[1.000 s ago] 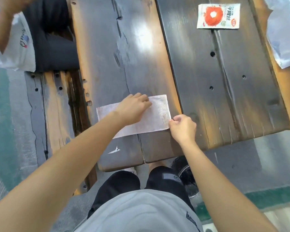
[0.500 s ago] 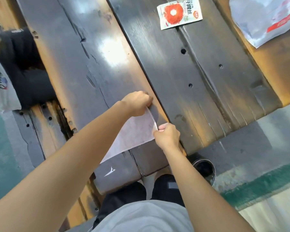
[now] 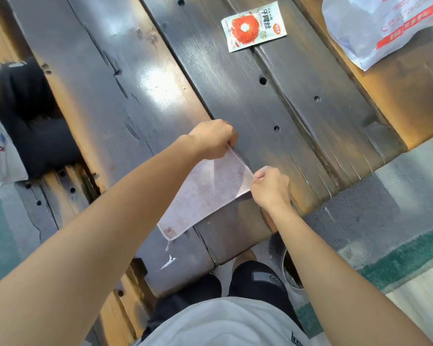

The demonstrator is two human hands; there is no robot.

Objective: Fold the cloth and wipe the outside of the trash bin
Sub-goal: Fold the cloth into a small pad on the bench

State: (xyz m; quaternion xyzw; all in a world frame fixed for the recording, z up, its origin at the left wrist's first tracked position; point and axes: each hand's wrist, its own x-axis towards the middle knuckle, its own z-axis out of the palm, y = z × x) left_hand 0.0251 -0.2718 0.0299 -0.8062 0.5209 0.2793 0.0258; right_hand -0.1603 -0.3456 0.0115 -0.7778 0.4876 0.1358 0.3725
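Head view looks down on a dark wooden counter point(image 3: 235, 101) made of long planks with small round holes. On its near part lies a pale, faintly stained cloth point(image 3: 210, 193), one long strip running from the lower left up to the right. Its far short edge is lifted off the wood and stretched between both hands. The left hand point(image 3: 214, 141) is curled into a loose fist, fingers pressed together, pinching the upper far corner of the cloth. The right hand point(image 3: 270, 187) is likewise closed, thumb against forefinger, pinching the nearer corner of that same short edge, with its wrist over the counter's front edge. The cloth's other end rests flat on the counter, a loose thread trailing from its corner. Below the right forearm, on the floor just beside the counter's end, part of the trash bin point(image 3: 289, 268) shows as a dark round rim; most of it is hidden by the arm. Farther up the counter lies a snack packet point(image 3: 254, 26) printed in red, and near the upper right corner a white plastic bag point(image 3: 375, 26) with red lettering.
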